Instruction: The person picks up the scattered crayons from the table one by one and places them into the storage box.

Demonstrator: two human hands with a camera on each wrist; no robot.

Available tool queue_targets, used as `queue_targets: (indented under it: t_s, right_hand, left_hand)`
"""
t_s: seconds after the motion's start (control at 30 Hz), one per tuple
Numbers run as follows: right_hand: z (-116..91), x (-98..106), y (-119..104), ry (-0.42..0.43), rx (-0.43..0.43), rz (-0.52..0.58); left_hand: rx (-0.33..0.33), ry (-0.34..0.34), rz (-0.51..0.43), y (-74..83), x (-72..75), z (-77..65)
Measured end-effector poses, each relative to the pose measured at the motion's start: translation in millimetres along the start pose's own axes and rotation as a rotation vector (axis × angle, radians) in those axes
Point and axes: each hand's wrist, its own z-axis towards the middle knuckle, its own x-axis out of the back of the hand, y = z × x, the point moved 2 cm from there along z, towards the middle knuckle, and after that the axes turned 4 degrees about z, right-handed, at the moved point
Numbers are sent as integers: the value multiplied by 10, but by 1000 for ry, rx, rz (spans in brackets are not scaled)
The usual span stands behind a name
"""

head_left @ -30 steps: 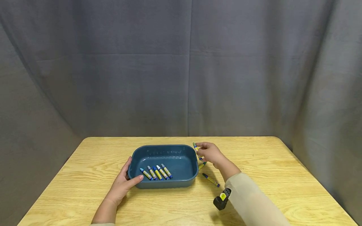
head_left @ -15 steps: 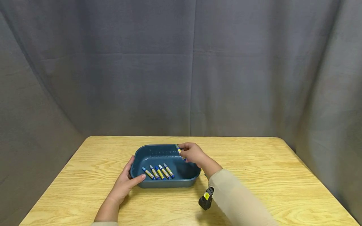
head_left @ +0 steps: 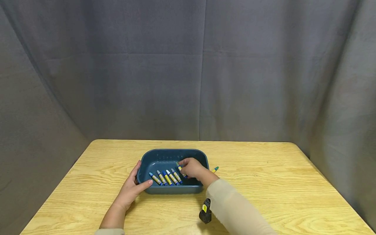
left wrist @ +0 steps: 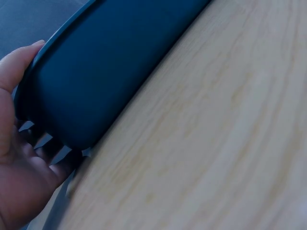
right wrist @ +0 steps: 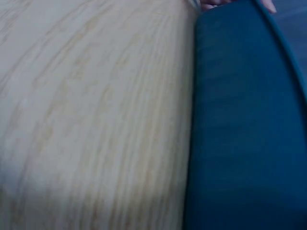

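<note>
At the left end of a dark blue plastic bin [head_left: 171, 189], my left hand [head_left: 129, 191] grips the wall, thumb over the front rim and fingers around the outside. The left wrist view shows the same left hand [left wrist: 24, 184] against the bin's end [left wrist: 81, 96]. Inside the bin, my right hand [head_left: 192, 168] pinches a green-tipped crayon [head_left: 179, 167] in a yellow and blue wrapper, low over the floor. Several similar crayons [head_left: 167, 178] lie slanted side by side to its left. In the right wrist view only the bin's outer wall [right wrist: 244, 120] shows, hiding the right hand.
Another green crayon [head_left: 216, 169] lies on the wooden table [head_left: 264, 182], just right of the bin and partly hidden by the right forearm. A black wrist device [head_left: 205, 212] hangs under the right sleeve [head_left: 235, 204]. Grey curtains [head_left: 147, 81] stand behind the table.
My right hand has carried the green-tipped crayon from beyond the bin's right edge, leftward over the rim and down beside the row. The left hand keeps its grip on the bin.
</note>
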Motion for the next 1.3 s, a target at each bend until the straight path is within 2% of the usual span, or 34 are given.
queue_targets:
  t_s: [0.17, 0.47, 0.7, 0.93, 1.13, 1.3]
  right_hand:
    - [27, -55, -7, -4, 36, -93]
    - [49, -88, -50, -5, 40, -270]
    - [38, -93, -70, -8, 35, -324]
    - [-5, -11, -84, -28, 51, -282]
    - [-118, 196, -112, -40, 54, -141]
    - [-227, 406, -125, -29, 79, -75]
  left_hand:
    - [1, 7, 6, 3, 3, 8]
    - [5, 8, 7, 2, 1, 7]
    - [7, 8, 11, 10, -5, 0]
    - [-1, 4, 5, 5, -4, -2]
    - [7, 2, 12, -3, -4, -2]
    - [6, -2, 8, -1, 12, 6]
